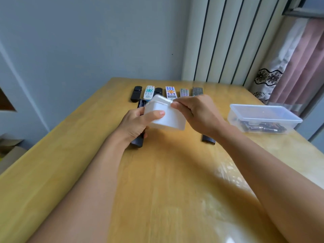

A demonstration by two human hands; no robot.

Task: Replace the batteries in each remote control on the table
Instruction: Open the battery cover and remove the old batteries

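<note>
Above the table (157,172), white box (168,118) gripped between both hands, black remote (138,141) beneath.

Table: a pale yellow wooden table (73,155) is seen filling the lower view, its glossy top marked by bright reflections at the right.
Wall: a plain grey-blue wall (87,41) is set behind the table.
Panel: a cream panel with dark vertical stripes (228,41) is placed at the far right corner.
Curtain: a pink curtain (301,67) with a white, black-flowered lace edge is hung at the right.
Window: a dark window frame (301,7) is glimpsed at the top right.
Cardboard: cardboard boxes (10,151) are partly seen at the left, below table level.
Light: soft, even daylight is cast across the room.
</note>
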